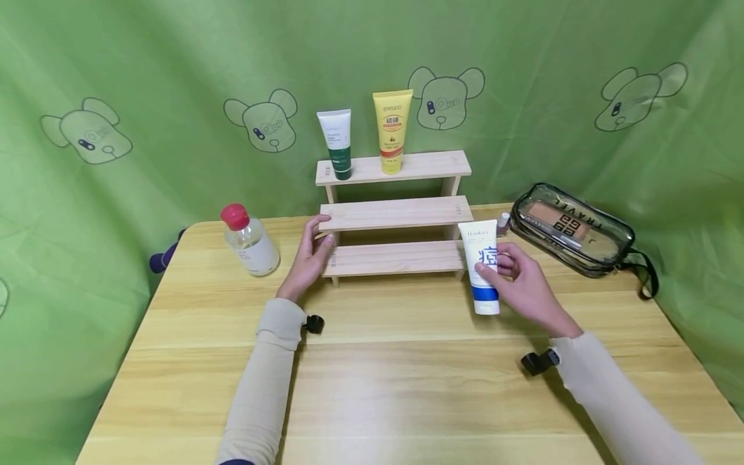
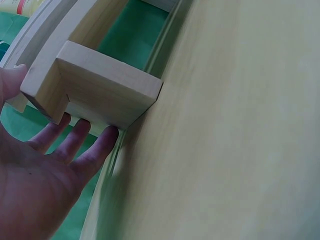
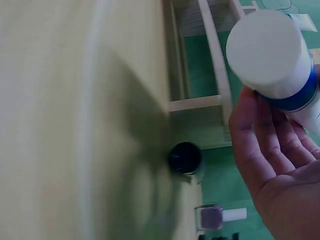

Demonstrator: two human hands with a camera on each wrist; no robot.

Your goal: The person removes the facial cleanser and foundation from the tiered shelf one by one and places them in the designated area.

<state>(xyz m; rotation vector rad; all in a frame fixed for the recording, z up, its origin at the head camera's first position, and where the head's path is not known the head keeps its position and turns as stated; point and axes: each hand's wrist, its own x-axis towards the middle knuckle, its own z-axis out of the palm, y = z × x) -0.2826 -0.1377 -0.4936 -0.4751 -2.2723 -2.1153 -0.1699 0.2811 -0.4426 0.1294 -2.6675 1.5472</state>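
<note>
My right hand (image 1: 526,284) holds a white cosmetic tube (image 1: 482,258) with blue lettering and a blue band, cap end down, just in front of the shelf's right end. Its white cap (image 3: 265,47) faces the camera in the right wrist view. At the other end, my left hand (image 1: 308,261) grips the side of a three-tier wooden display shelf (image 1: 398,213); in the left wrist view, fingertips (image 2: 110,135) meet its end panel. Standing on the top tier are a white-and-green tube (image 1: 337,145) and a yellow tube (image 1: 393,132).
Left of the shelf is a clear bottle (image 1: 256,248) with a red cap. A clear travel pouch (image 1: 572,229) with a black strap lies at the right, a small nail polish bottle (image 1: 503,223) beside it. Behind the wooden table (image 1: 372,387) hangs a green curtain (image 1: 174,58).
</note>
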